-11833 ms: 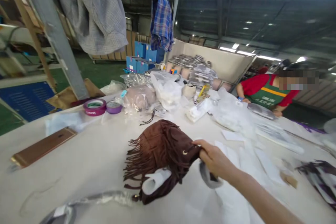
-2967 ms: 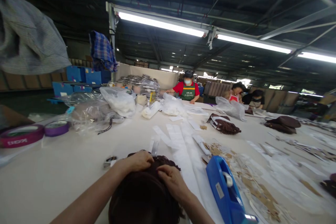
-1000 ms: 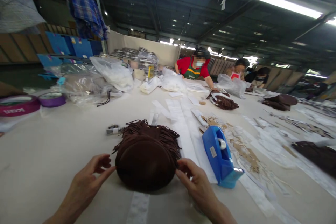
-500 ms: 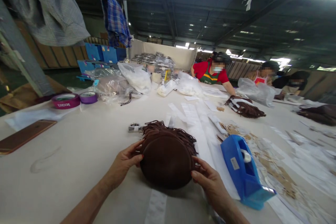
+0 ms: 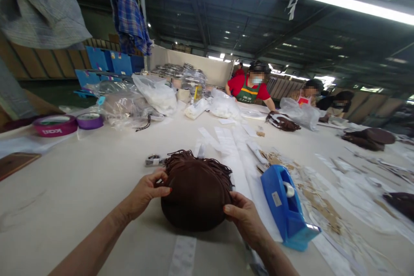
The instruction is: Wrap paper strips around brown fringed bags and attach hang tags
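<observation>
A dark brown suede bag with fringe (image 5: pixel 196 192) lies on the white table (image 5: pixel 80 189) right in front of me, its round bottom facing me. My left hand (image 5: pixel 146 189) grips its left edge with curled fingers. My right hand (image 5: pixel 244 220) holds its right edge, thumb on top. A small metal clip (image 5: pixel 153 161) lies just beyond the bag on the left.
A blue tape dispenser (image 5: pixel 284 207) stands just right of my right hand. White paper strips (image 5: pixel 226 142) run away from me. Pink (image 5: pixel 54 125) and purple tape rolls (image 5: pixel 89 120) sit far left, beside plastic bags (image 5: pixel 155 92). Co-workers (image 5: pixel 250 88) work at the table's far side with other brown bags (image 5: pixel 283 123).
Both hands have closed more firmly on the bag's sides. A second ago they were only touching its rim; the camera view has shifted slightly.
</observation>
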Available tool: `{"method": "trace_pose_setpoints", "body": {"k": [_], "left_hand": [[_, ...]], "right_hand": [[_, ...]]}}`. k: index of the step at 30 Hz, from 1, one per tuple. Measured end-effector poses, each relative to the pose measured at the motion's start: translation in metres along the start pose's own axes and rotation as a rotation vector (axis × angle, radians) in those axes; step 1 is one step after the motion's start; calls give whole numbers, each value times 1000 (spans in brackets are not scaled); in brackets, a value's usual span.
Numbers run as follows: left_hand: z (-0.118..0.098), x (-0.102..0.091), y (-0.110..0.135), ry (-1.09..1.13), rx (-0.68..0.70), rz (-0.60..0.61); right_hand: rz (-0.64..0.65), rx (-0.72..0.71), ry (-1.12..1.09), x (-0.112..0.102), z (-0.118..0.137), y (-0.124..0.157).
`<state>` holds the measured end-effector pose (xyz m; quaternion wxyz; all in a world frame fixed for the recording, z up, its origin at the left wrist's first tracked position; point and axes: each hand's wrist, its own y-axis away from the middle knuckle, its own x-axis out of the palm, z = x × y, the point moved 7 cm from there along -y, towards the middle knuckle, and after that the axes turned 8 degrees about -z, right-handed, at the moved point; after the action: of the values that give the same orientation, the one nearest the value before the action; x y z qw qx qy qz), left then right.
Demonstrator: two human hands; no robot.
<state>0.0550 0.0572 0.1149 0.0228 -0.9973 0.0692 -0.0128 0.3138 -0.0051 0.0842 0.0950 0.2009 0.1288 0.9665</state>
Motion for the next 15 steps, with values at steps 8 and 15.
{"method": "trace_pose_setpoints", "body": {"k": [8, 15], "left_hand": [[21, 10, 14, 105, -80, 65], [22, 17, -1, 171, -103, -16]], "right_hand": [[-57, 29, -29, -2, -8, -4], [-52, 19, -19, -1, -7, -7]]}}
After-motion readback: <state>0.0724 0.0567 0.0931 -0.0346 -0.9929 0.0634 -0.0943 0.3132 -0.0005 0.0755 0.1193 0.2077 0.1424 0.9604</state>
